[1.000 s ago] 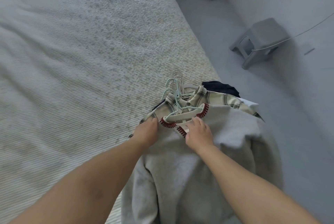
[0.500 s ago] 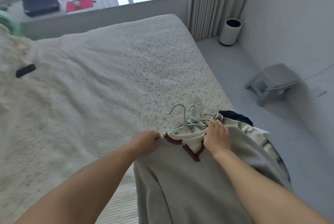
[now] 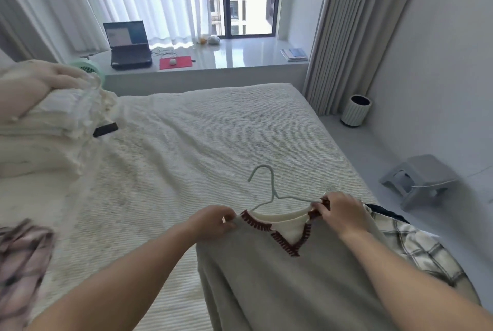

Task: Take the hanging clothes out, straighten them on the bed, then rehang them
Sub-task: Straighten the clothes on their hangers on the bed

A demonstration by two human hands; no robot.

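- Left hand (image 3: 213,221): forearm stretched forward, fingers curled, pinching left shoulder of grey sweater (image 3: 288,277) at the red-stitched neckline.
- Between the hands: pale green hanger (image 3: 269,189) inside the collar, hook pointing away over the bed (image 3: 186,149).
- Right hand (image 3: 338,210): knuckles up, gripping right shoulder of sweater.
- Right of right hand: plaid shirt (image 3: 416,245) under the sweater.

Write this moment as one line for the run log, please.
stage: straightening | left hand: grips sweater left shoulder | right hand: pinches collar at right | hanger: in sweater | under it: bed
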